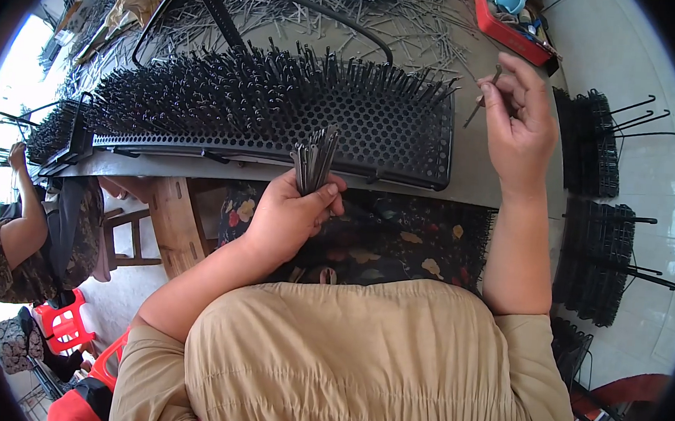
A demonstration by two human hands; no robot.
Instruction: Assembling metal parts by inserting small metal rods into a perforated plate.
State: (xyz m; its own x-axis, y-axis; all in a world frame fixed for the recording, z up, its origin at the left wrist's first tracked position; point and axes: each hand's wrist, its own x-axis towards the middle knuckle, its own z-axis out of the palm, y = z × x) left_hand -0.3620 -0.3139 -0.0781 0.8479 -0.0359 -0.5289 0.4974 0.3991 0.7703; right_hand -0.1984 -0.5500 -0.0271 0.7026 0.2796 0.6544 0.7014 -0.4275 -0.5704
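My left hand is closed round a bundle of thin dark metal rods, their looped ends pointing up, just in front of the rack's near edge. Off to the right, my right hand is raised beside the rack's right end and pinches a single metal rod between thumb and fingers. A black perforated rack lies along the table edge. Upright rods with hooked tips fill its holes closely on the left and along the back; its front right part shows bare holes.
Loose rods lie heaped on the table behind the rack, under a curved black handle. A red tray with small items sits at the far right. Filled black racks stand right. Another person works at left near red chairs.
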